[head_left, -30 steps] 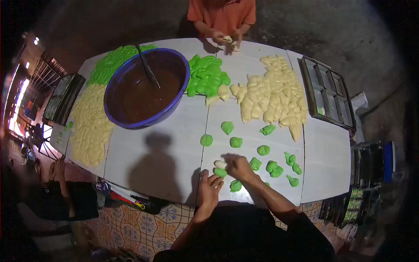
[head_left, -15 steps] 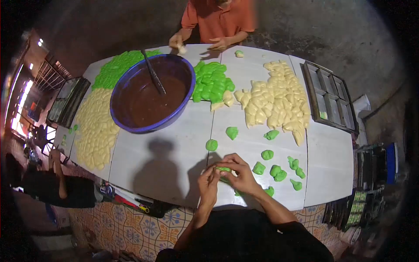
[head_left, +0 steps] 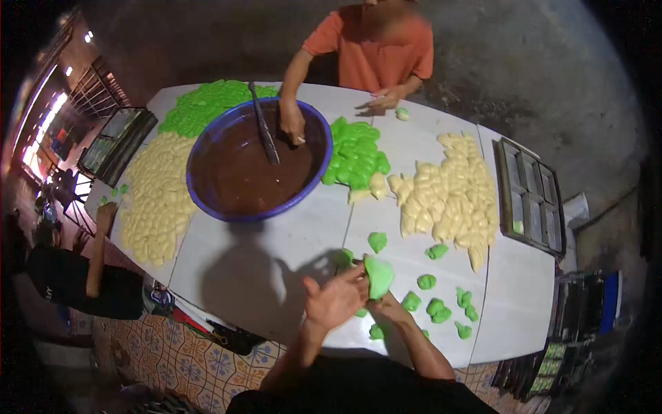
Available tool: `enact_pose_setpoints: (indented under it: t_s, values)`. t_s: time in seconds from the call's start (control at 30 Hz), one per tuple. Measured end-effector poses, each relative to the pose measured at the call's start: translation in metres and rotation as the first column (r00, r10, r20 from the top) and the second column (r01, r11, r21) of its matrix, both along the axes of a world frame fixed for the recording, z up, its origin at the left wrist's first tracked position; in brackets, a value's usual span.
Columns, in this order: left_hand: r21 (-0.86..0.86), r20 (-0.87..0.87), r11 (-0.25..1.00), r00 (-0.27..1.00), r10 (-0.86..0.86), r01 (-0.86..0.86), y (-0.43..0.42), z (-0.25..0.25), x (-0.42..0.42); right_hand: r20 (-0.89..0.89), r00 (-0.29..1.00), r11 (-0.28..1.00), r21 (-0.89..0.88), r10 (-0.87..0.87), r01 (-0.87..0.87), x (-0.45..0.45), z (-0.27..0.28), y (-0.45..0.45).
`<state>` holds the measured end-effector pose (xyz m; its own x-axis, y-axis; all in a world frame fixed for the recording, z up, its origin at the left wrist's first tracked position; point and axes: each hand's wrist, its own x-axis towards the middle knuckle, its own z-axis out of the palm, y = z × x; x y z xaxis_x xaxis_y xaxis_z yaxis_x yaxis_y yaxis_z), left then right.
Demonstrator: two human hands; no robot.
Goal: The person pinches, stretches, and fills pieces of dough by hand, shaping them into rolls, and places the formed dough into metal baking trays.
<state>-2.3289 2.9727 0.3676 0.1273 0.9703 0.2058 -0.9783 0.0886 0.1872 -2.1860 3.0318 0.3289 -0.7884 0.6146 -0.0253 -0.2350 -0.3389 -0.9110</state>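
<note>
A flattened piece of green dough (head_left: 378,277) is raised above the near part of the table. My right hand (head_left: 390,309) is behind and below it, holding it, with most of its fingers hidden by the dough. Beside it, my left hand (head_left: 338,301) is open, palm turned up and thumb spread, its fingertips close to the dough's left edge; I cannot tell whether they touch. Several small green dough lumps (head_left: 438,310) lie to the right of my hands, and another lump (head_left: 377,241) sits just beyond them.
A purple basin (head_left: 259,217) of brown filling holds a long-handled utensil (head_left: 265,131). Cream dough pieces (head_left: 448,190) and green dough pieces (head_left: 354,155) cover parts of the white table (head_left: 520,297). A divided metal tray (head_left: 531,196) stands right. A co-worker's hand (head_left: 292,123) reaches into the basin; another person (head_left: 89,283) is left.
My hands have come apart from around the dough, which now shows as a flat piece. My left palm has turned up. Across the table, the co-worker's hand has moved into the basin.
</note>
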Motion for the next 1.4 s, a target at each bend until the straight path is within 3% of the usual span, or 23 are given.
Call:
enact_pose_setpoints:
  t_s: [0.07,0.1,0.13,0.17,0.2,0.23,0.37,0.57,0.6,0.67,0.7,0.73,0.77,0.83,0.9,0.93,1.0,1.1,1.17,1.23,1.27,1.37,1.4]
  values:
    - [0.031,-0.38,0.974,0.899,0.219,-0.224,0.042,0.001,-0.055,-0.015,1.0,0.999,-0.048,0.003,-0.003,0.0,-0.011,0.005]
    - [0.042,-0.621,0.912,0.704,0.345,-0.409,0.067,-0.007,-0.094,0.004,1.0,1.0,-0.002,-0.026,0.026,-0.002,-0.012,0.01]
    - [0.037,-0.843,0.801,0.412,0.346,-0.598,0.094,0.014,-0.123,-0.084,0.994,0.997,-0.005,-0.076,0.076,-0.004,-0.02,0.013]
    - [0.149,-0.985,0.67,-0.052,0.162,-0.727,0.125,0.011,-0.159,-0.034,0.993,0.993,-0.027,-0.115,0.114,-0.006,-0.015,0.014]
    - [0.165,-0.918,0.677,-0.363,-0.16,-0.717,0.152,0.011,-0.189,0.016,0.988,0.987,-0.046,-0.155,0.156,-0.009,-0.006,0.014]
    - [0.131,-0.835,0.681,-0.451,-0.316,-0.72,0.173,-0.001,-0.209,0.063,0.978,0.977,-0.064,-0.2,0.204,-0.011,-0.001,0.014]
    - [-0.167,-0.789,0.755,-0.373,-0.488,-0.634,0.189,-0.032,-0.226,-0.014,0.981,0.976,-0.104,-0.194,0.191,-0.016,-0.011,0.017]
    - [0.111,-0.733,0.836,-0.612,-0.297,-0.538,0.137,0.011,-0.174,0.014,0.948,0.945,-0.079,-0.317,0.317,-0.016,-0.021,0.016]
    - [0.011,-0.833,0.834,-0.466,-0.297,-0.552,0.12,0.022,-0.161,-0.042,0.937,0.923,-0.197,-0.346,0.332,-0.022,-0.019,0.015]
    - [-0.18,-0.983,0.866,0.115,-0.142,-0.466,0.087,0.003,-0.129,-0.121,0.93,0.847,-0.466,-0.347,0.256,-0.028,-0.018,0.016]
    - [-0.229,-0.848,0.905,0.529,-0.006,-0.357,0.067,-0.016,-0.106,-0.153,0.936,0.778,-0.606,-0.317,0.165,-0.028,-0.02,0.017]
    - [-0.337,-0.708,0.919,0.698,-0.105,-0.204,0.047,-0.003,-0.08,-0.19,0.938,0.685,-0.726,-0.291,0.065,-0.026,-0.022,0.013]
    - [-0.404,-0.536,0.914,0.819,-0.205,-0.036,0.031,0.011,-0.056,-0.073,0.965,0.735,-0.662,-0.253,0.143,-0.023,-0.024,0.011]
    - [-0.413,-0.724,0.828,0.688,-0.046,-0.379,0.011,-0.002,-0.018,0.086,0.962,0.841,-0.47,-0.258,0.267,-0.014,-0.023,0.0]
    - [-0.463,-0.734,0.735,0.679,-0.004,-0.496,-0.006,-0.009,0.003,0.171,0.921,0.901,-0.207,-0.351,0.382,-0.006,-0.017,-0.013]
    - [-0.477,-0.721,0.717,0.693,0.013,-0.509,-0.012,-0.006,0.015,0.168,0.882,0.896,0.148,-0.44,0.419,-0.007,-0.009,-0.021]
    - [-0.459,-0.731,0.754,0.682,-0.02,-0.47,-0.025,-0.012,0.021,0.18,0.767,0.55,0.796,-0.615,0.254,0.002,0.009,-0.035]
    - [0.058,-0.993,0.855,0.06,0.104,-0.515,-0.039,-0.023,0.032,0.136,0.861,0.486,0.863,-0.491,0.141,0.027,-0.001,-0.034]
    - [0.057,-0.981,0.863,0.132,0.141,-0.502,-0.043,-0.03,0.039,0.0,0.847,0.561,0.749,-0.531,0.352,0.033,0.006,-0.034]
    - [0.02,-0.943,0.882,0.284,0.173,-0.47,-0.049,-0.027,0.046,-0.067,0.816,0.779,0.264,-0.574,0.569,0.033,0.008,-0.039]
    - [0.068,-0.978,0.877,0.141,0.153,-0.475,-0.051,-0.012,0.048,-0.107,0.845,0.763,0.383,-0.524,0.521,0.038,0.015,-0.036]
    - [-0.093,-0.959,0.879,0.28,0.048,-0.468,-0.053,-0.024,0.048,0.048,0.895,0.597,0.76,-0.444,0.256,0.041,0.027,-0.048]
    - [-0.28,-0.924,0.831,0.371,-0.096,-0.481,-0.056,-0.026,0.05,0.162,0.917,0.722,0.671,-0.363,0.167,0.044,0.03,-0.052]
